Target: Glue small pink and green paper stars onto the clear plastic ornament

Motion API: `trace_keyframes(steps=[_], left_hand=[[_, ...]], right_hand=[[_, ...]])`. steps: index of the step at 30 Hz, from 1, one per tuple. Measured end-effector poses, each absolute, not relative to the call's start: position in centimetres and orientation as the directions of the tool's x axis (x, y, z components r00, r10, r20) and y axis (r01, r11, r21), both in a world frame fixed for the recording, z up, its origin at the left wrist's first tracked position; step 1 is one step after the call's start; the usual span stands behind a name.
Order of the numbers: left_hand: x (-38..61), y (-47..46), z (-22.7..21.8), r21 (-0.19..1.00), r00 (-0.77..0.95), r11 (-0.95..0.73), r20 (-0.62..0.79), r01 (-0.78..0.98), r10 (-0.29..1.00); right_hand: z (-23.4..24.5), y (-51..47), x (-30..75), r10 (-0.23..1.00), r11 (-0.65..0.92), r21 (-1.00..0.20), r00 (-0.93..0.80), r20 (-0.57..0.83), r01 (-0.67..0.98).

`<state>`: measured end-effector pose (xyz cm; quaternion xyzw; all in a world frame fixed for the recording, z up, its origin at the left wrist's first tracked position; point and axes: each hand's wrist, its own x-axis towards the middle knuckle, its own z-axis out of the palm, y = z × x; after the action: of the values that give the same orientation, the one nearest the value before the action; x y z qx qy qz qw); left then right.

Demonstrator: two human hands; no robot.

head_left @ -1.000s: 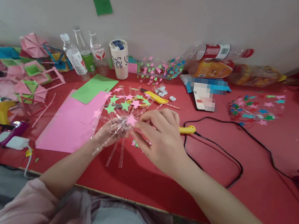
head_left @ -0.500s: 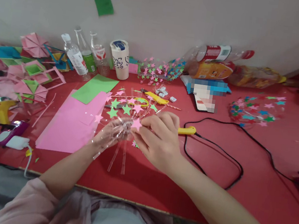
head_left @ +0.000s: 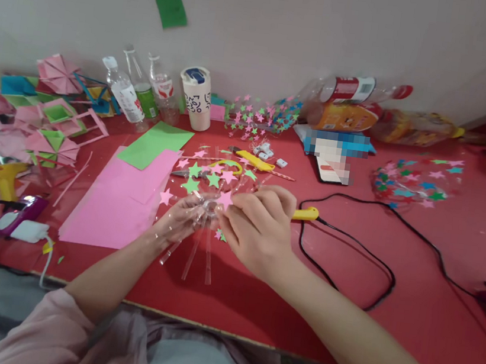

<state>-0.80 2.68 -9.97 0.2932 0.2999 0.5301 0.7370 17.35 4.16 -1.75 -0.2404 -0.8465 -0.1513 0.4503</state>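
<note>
My left hand (head_left: 181, 217) grips a clear plastic bottle piece (head_left: 209, 206), cut into thin strips that fan out from its neck. Pink and green paper stars sit on several of the strips' far ends. Between the thumb and fingers of my right hand (head_left: 261, 229) is a pink star (head_left: 225, 200), held close to the neck. Whether this star touches the plastic, I cannot tell. Behind the strips lie yellow-handled scissors (head_left: 231, 166), partly covered. A yellow-handled tool (head_left: 305, 214) with a black cord pokes out beyond my right hand.
Pink paper (head_left: 100, 211) and green paper (head_left: 156, 144) lie to the left, near a yellow glue gun (head_left: 4, 177) and a power strip (head_left: 19, 215). Bottles and a white tumbler (head_left: 196, 101) line the wall. A yellow cutter (head_left: 255, 160) and a phone (head_left: 333, 161) lie behind my hands.
The cut bottle piece has turned slightly in my left hand, and its strips and stars have shifted a little to the right. My right hand still pinches the pink star.
</note>
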Motion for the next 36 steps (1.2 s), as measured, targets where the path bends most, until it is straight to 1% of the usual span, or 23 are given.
trace_keyframes(steps=[3,8,12,18,22,25,36], left_hand=[[-1.0,2.7,-9.7,0.745,0.228,0.235,-0.114,-0.625,0.967],[-1.2,2.9,-9.5,0.745,0.198,0.186,-0.074,-0.640,0.977],[-1.2,3.0,-9.2,0.758,0.144,0.162,-0.090,-0.632,0.985],[-1.2,3.0,-8.9,0.753,0.088,0.157,-0.131,-0.639,0.988],[-1.2,3.1,-9.0,0.750,0.062,0.161,-0.159,-0.641,0.985],[-1.2,3.1,-9.3,0.754,0.057,0.148,-0.146,-0.640,0.988],[-1.9,3.1,-10.1,0.750,0.050,0.165,-0.174,-0.641,0.983]], right_hand=[[-1.5,4.2,17.4,0.324,0.833,0.001,-0.490,0.809,0.553],[-1.1,3.9,17.5,0.366,0.848,-0.067,-0.490,0.791,0.526],[-1.1,3.8,17.6,0.398,0.832,-0.101,-0.461,0.793,0.545],[-0.7,3.7,18.0,0.353,0.833,-0.070,-0.430,0.831,0.549],[-0.5,3.6,18.2,0.380,0.834,-0.108,-0.421,0.824,0.542],[-0.5,3.7,18.2,0.402,0.834,-0.137,-0.419,0.814,0.535],[-0.8,3.7,18.0,0.392,0.845,-0.130,-0.437,0.810,0.518]])
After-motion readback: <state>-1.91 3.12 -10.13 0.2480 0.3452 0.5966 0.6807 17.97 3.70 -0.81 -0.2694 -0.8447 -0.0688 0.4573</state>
